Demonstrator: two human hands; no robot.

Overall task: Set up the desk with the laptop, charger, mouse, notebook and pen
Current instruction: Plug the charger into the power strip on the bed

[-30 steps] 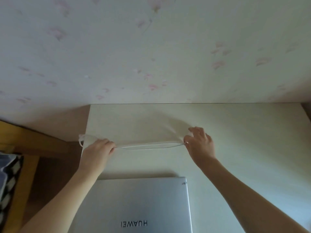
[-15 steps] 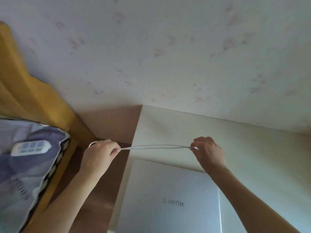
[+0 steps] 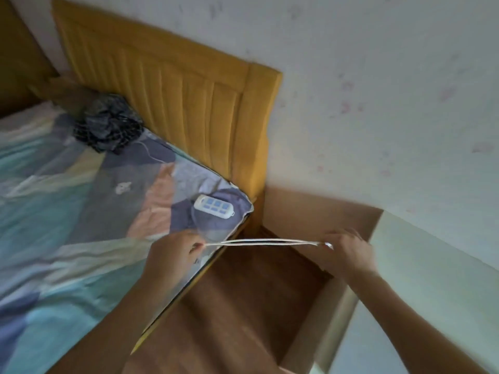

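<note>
A thin white charger cable is stretched doubled between my two hands, over the gap between bed and desk. My left hand is closed on its left end, above the bed's corner. My right hand pinches its right end near the desk's left edge. The pale desk top fills the right side. A white power strip with blue sockets lies on the bed corner, just beyond my left hand. The laptop is out of view.
A bed with a patterned blue and pink cover fills the left. Its mustard headboard stands against the wall. A dark bundled cloth lies near the headboard. Brown wooden floor shows between bed and desk.
My view has swung left from the desk toward the bed. Both hands moved left with the cable still stretched between them. The laptop has left the view.
</note>
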